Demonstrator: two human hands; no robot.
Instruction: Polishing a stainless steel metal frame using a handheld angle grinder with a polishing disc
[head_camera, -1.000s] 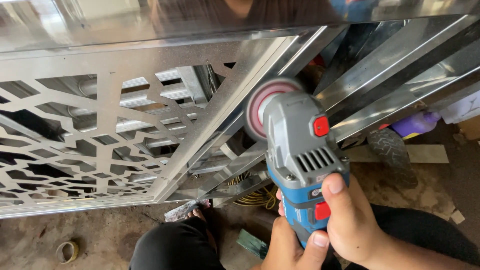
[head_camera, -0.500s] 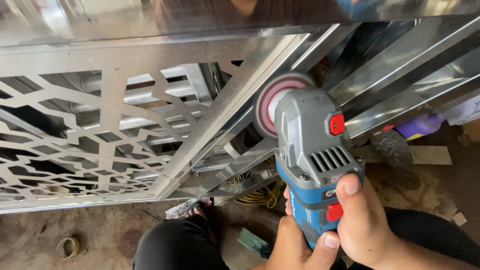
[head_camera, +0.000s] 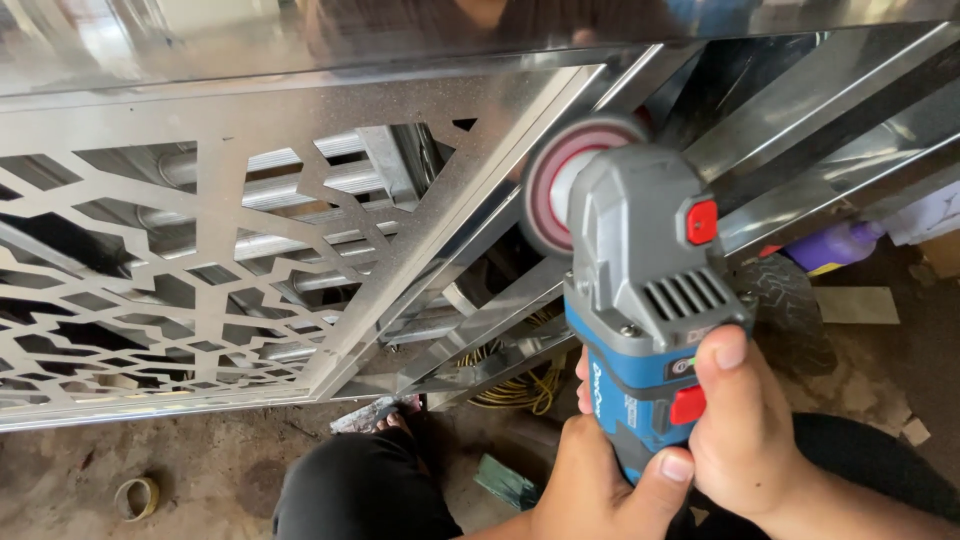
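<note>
A blue and grey angle grinder (head_camera: 640, 300) with red buttons fills the right centre. Its round pinkish disc (head_camera: 565, 180) sits against the slanted inner edge of a shiny metal frame (head_camera: 480, 210). My right hand (head_camera: 745, 430) grips the blue body, thumb near the red switch. My left hand (head_camera: 595, 480) clasps the grinder's lower end from the left. The frame holds a cut-out patterned metal panel (head_camera: 200, 260) on its left side.
Polished metal bars (head_camera: 840, 130) run diagonally at the upper right. A coil of yellow cable (head_camera: 520, 385) lies under the frame. A roll of tape (head_camera: 135, 497) sits on the dirty floor at lower left. A purple bottle (head_camera: 835, 245) lies at right. My dark-clothed knee (head_camera: 360, 490) is below.
The grinder and both hands have shifted up and to the right along the slanted frame edge. The disc stays close to the metal.
</note>
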